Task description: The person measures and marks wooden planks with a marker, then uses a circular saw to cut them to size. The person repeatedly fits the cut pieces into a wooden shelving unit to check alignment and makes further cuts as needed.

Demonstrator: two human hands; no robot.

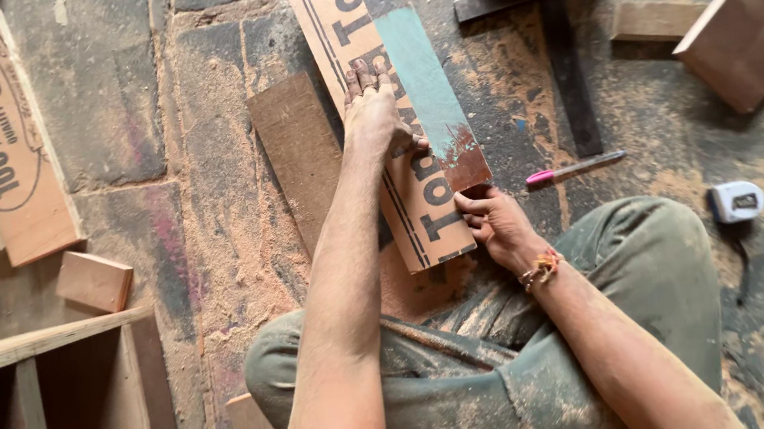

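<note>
Plywood strip (390,118) with printed face and a teal-painted patch lies on the stone floor (121,110), running from top centre down to the person's knees. Left hand (373,110) presses flat on its middle, fingers spread and pointing away, palm down on the strip. Right hand (495,221) sits at the strip's near end, grip curled, fingertips pinching the lower right corner just under the brown-stained patch. Darker board (298,152) lies alongside the strip's left edge, partly under it. Pink pen (576,167) on floor just right of the right hand, not touched. Black square (566,59) beyond the pen. Tape measure (737,201) well right. Sawdust everywhere. Open wooden box (50,415) at lower left corner.
</note>
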